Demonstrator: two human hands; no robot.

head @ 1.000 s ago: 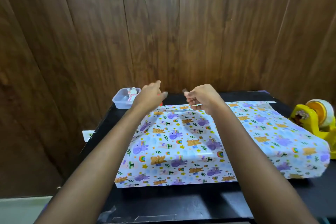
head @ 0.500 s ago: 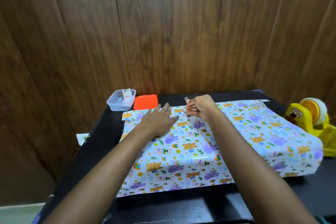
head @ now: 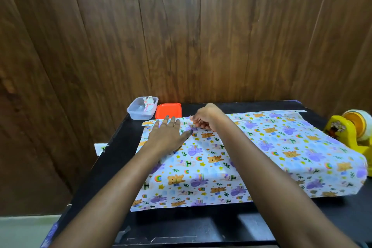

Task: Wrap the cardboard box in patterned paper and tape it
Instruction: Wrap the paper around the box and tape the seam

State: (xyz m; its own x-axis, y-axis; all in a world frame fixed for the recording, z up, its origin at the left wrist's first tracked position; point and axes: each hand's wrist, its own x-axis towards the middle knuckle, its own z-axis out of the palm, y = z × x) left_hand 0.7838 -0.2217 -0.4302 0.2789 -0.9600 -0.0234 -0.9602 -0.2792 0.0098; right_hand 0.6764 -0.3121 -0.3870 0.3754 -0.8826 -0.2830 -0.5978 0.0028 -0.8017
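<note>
1. A dark wood-panelled wall [head: 181, 36] stands behind everything.
2. The black counter [head: 181, 225] runs up to that wall.
3. The patterned paper [head: 261, 157], printed with bears, rainbows and purple animals, lies across the middle of the counter. It is draped over a raised, flat-topped shape. The cardboard box itself is hidden under it.
4. My left hand [head: 167, 137] lies flat on the paper near its far left corner. The fingers are straight and spread, pressing down and grasping nothing.
5. My right hand [head: 207, 116] is just beside it at the paper's far edge, with the fingers curled in.
6. A yellow tape dispenser [head: 350, 133] sits at the right edge of the counter, touching the paper's side.
7. A clear plastic container [head: 138, 111] stands at the far left, by the wall, with a scrap of printed paper inside.
8. An orange lid [head: 168, 110] lies just beside the container, behind my left fingertips.
9. A small pale strip of tape [head: 190, 117] is pinched in my right fingers. It is hard to make out.
</note>
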